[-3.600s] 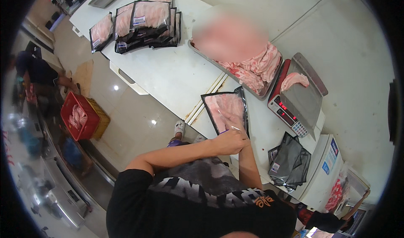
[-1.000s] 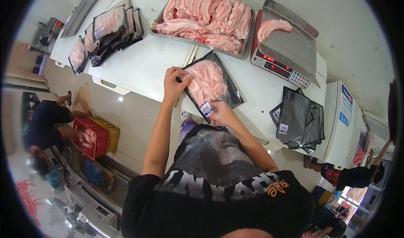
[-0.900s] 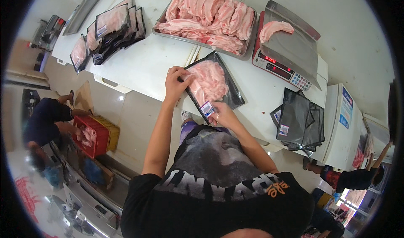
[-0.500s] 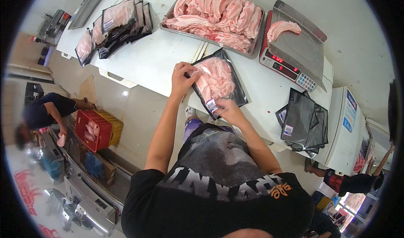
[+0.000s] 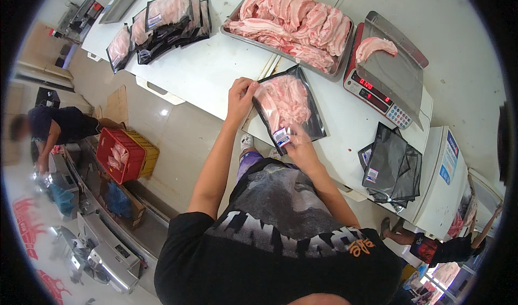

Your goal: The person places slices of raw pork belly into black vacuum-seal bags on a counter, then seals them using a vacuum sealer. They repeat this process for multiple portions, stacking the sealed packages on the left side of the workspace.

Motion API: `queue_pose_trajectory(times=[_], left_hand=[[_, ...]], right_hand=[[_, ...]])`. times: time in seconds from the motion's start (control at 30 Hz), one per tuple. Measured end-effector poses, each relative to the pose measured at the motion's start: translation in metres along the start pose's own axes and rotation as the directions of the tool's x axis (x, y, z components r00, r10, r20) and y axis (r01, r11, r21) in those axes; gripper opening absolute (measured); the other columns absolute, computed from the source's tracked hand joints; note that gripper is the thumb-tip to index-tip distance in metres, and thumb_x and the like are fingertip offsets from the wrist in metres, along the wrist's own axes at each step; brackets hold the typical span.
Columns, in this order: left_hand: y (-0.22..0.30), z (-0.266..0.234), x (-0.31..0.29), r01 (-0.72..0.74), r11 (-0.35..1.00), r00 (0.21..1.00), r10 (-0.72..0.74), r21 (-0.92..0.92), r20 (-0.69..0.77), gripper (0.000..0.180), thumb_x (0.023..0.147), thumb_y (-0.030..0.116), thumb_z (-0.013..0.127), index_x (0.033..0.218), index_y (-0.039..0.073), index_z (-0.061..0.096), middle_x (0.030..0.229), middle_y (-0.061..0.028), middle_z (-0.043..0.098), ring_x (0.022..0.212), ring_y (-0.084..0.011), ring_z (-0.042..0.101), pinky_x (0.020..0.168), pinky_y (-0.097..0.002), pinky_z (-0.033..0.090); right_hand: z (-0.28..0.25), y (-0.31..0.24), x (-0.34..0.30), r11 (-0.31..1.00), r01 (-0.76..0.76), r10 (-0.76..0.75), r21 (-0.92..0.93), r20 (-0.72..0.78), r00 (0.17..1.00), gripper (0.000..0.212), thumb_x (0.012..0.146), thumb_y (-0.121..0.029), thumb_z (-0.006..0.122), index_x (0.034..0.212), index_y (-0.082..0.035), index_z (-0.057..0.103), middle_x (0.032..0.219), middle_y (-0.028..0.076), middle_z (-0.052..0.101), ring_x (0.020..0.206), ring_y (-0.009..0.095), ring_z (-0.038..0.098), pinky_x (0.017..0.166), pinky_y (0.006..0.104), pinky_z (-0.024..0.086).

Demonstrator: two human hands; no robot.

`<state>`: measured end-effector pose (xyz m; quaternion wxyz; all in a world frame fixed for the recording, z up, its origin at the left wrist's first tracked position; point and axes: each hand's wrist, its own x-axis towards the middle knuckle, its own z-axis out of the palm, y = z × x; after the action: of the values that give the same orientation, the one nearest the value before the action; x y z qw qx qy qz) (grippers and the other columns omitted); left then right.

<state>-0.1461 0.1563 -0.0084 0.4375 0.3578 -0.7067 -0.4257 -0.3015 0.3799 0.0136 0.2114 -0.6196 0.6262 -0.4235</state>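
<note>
A clear-fronted, black-backed plastic bag (image 5: pixel 315 118) with sliced pale pink meat (image 5: pixel 288 101) inside lies tilted at the table's near edge. My left hand (image 5: pixel 242 97) is closed, its thumb and fingers pinching the bag's left edge. My right hand (image 5: pixel 301 149) is closed at the bag's lower edge, beside a small white and purple label (image 5: pixel 281 137); clear film partly covers its fingertips. Beyond the bag, a metal tray (image 5: pixel 259 43) is heaped with meat strips (image 5: pixel 294 14). One curved strip (image 5: pixel 376 48) rests on the red scale's (image 5: pixel 372 95) metal pan.
Several filled bags (image 5: pixel 168 14) are piled at the far left of the white table (image 5: pixel 210 73). Flat black bags (image 5: pixel 389 162) lie stacked at the right. On the floor at left stand red (image 5: pixel 114 155) and yellow crates. A co-worker (image 5: pixel 59 124) leans over a counter there.
The table and its things sit farther right in the picture. Both my hands stay at the bag. At left, the co-worker's hand has moved down toward the counter.
</note>
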Motion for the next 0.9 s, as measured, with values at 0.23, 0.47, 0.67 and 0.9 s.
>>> queue_pose_trajectory(times=[0.23,0.47,0.67,0.9], left_hand=[[-0.008,-0.004,0.0,0.019,0.992,0.999,-0.023,-0.123,-0.027,0.038,0.11,0.026,0.056,0.095,-0.004,0.074,0.097,-0.0086,0.067,0.098,-0.0193,0.06,0.088,-0.0327,0.046],[-0.006,-0.003,-0.001,0.025,0.998,1.0,-0.025,-0.054,-0.007,0.034,0.108,0.024,0.06,0.095,-0.004,0.074,0.097,-0.0087,0.068,0.095,-0.0189,0.06,0.087,-0.0318,0.046],[-0.002,-0.003,0.001,0.019,1.0,1.0,-0.019,0.004,-0.009,0.024,0.102,0.02,0.069,0.095,-0.002,0.075,0.094,-0.0076,0.069,0.091,-0.0191,0.059,0.082,-0.0319,0.047],[0.001,0.0,0.002,-0.026,0.999,0.999,0.027,0.028,-0.035,0.019,0.096,0.017,0.074,0.09,-0.001,0.075,0.09,-0.008,0.069,0.087,-0.0225,0.06,0.077,-0.0342,0.048]], right_hand=[[0.003,-0.004,0.001,0.995,-0.099,0.099,0.004,0.03,0.995,0.017,0.083,0.001,0.068,0.1,0.002,0.072,0.101,0.023,0.071,0.093,0.044,0.069,0.083,0.0485,0.054],[-0.004,-0.011,0.012,0.921,-0.348,0.34,0.175,0.078,0.937,0.027,0.083,-0.005,0.073,0.109,0.002,0.077,0.104,0.024,0.076,0.091,0.039,0.075,0.082,0.0408,0.058],[0.011,0.019,0.005,0.956,-0.291,0.289,0.045,0.044,0.956,0.026,0.085,-0.006,0.077,0.11,0.003,0.078,0.107,0.02,0.079,0.09,0.027,0.078,0.081,0.0347,0.059],[0.008,0.004,0.011,0.831,-0.472,0.461,0.293,0.11,0.88,0.021,0.082,-0.002,0.078,0.102,0.003,0.076,0.096,0.016,0.079,0.085,0.02,0.076,0.077,0.0331,0.058]])
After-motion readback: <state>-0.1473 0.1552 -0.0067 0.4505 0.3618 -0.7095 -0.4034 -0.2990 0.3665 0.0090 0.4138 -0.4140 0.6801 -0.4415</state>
